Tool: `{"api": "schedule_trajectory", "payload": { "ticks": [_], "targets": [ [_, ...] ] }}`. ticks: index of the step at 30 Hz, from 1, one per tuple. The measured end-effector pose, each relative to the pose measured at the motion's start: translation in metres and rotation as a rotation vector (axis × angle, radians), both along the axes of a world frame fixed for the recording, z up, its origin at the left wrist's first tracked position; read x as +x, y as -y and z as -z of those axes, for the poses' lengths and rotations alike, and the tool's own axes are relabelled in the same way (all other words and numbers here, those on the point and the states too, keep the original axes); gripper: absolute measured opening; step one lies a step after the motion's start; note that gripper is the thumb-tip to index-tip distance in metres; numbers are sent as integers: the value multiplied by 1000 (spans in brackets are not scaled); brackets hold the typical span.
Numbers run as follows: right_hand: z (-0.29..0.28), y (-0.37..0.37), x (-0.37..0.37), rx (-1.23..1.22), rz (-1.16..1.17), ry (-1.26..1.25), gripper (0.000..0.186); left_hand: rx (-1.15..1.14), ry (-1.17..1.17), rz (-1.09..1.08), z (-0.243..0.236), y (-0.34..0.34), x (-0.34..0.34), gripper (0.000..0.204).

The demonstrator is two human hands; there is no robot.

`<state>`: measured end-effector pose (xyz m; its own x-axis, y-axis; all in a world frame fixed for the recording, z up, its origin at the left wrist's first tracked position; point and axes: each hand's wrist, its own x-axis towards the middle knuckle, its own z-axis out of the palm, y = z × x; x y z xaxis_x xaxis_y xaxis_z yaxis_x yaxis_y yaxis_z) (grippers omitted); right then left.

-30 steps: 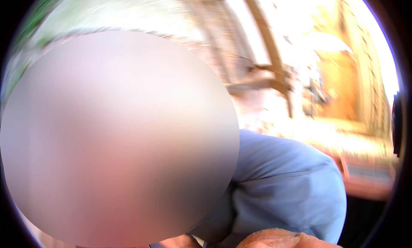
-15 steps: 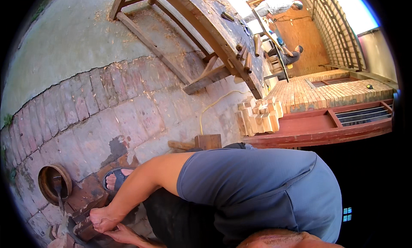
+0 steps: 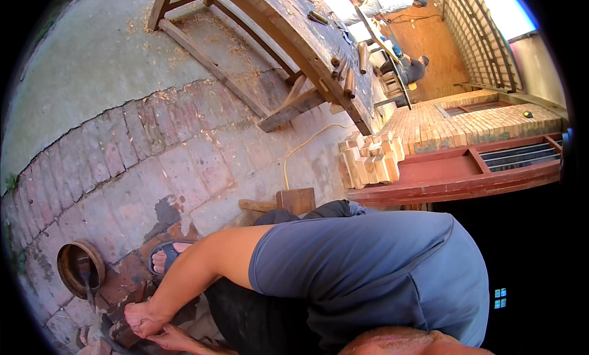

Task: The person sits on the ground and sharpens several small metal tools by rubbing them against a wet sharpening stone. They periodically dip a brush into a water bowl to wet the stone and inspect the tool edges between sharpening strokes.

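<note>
I am crouched low in a blue shirt (image 3: pixel 368 269) and dark trousers. My bare left arm reaches down to the lower left. My left hand (image 3: pixel 144 321) is closed in a fist around a dark piece of wood (image 3: pixel 123 335) on the brick paving. My right hand (image 3: pixel 175 341) lies just below it at the picture's bottom edge, with only its fingers showing; its grip is hidden. My sandalled foot (image 3: pixel 164 257) rests just above the hands. A round wooden bowl (image 3: pixel 80 269) lies on its side to their left.
A wooden mallet (image 3: pixel 288 201) lies by my knees, with a yellow cord (image 3: pixel 307 146) beyond it. Stacked wood blocks (image 3: pixel 368 162) sit beside a red-brown step (image 3: pixel 466 177). A long workbench (image 3: pixel 294 42) crosses the top. Another person (image 3: pixel 392 2) bends over it far off.
A second ago the view was a smeared blur while my head swung. Since half a second ago the view and both hands have kept the same place by the dark piece of wood.
</note>
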<state>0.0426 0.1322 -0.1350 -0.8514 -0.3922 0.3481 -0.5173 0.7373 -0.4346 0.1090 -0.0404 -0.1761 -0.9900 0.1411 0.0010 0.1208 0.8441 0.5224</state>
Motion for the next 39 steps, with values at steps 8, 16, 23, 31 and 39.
{"api": "schedule_trajectory", "payload": {
  "ticks": [8, 16, 23, 31, 39],
  "targets": [
    [16, 8, 9, 12, 115, 16, 17, 56, -44, 45, -15, -21, 5, 77],
    [28, -1, 20, -19, 105, 5, 19, 41, 21, 7, -14, -23, 15, 79],
    [46, 7, 19, -286, 101, 93, 23, 83, 20, -11, 1, -20, 27, 81],
    [-7, -57, 22, -483, -172, 304, 17, 192, 335, -200, -111, -100, 5, 100],
    [-41, -46, 24, 182, -137, 345, 44, 199, 313, -246, -103, -95, 19, 102]
  ]
}}
